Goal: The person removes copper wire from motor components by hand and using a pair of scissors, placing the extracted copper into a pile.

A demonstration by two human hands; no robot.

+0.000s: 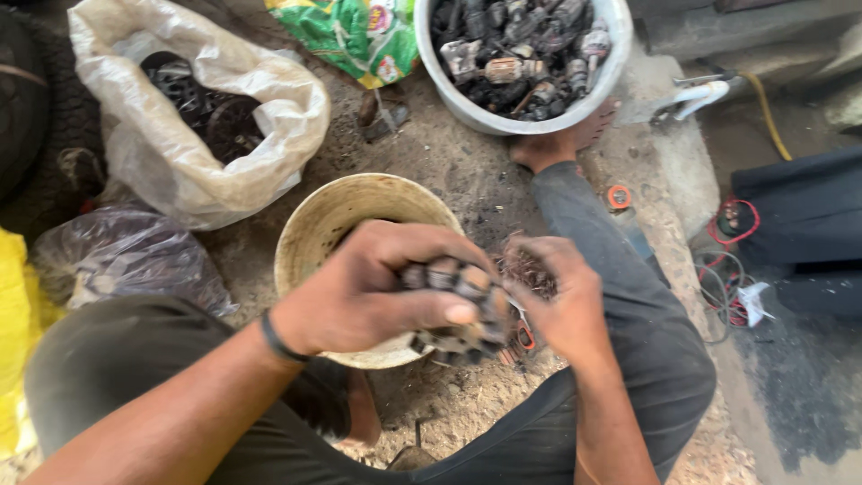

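A person sits low on a dusty dirt floor [449, 171], knees spread, both hands meeting over the lap. The left hand [377, 287] has its grip closed around a dark, ring-shaped motor stator of stacked metal plates [462, 310], thumb laid across the front. The stator is held just above the near rim of a round, cream-coloured plastic bucket [310, 238], its long axis running roughly left to right and tilted slightly down toward the right. The right hand [561, 301] is closed on a tuft of reddish copper wire [530, 269] at the stator's right end (whether the fingers pinch the wire alone or the core too, I cannot tell).

Room to move is tight. The bucket sits directly behind the hands; a dark-trousered leg [620, 296] hems in the right side. Farther back, well apart from the hands, stands a white tub of blackened motor parts [525, 54], with a bare foot [548, 148] touching its base. To the left lie an open pale sack holding dark metal pieces [189, 117] and a clear plastic bag [126, 256]. Red wires [732, 224] lie off to the right.
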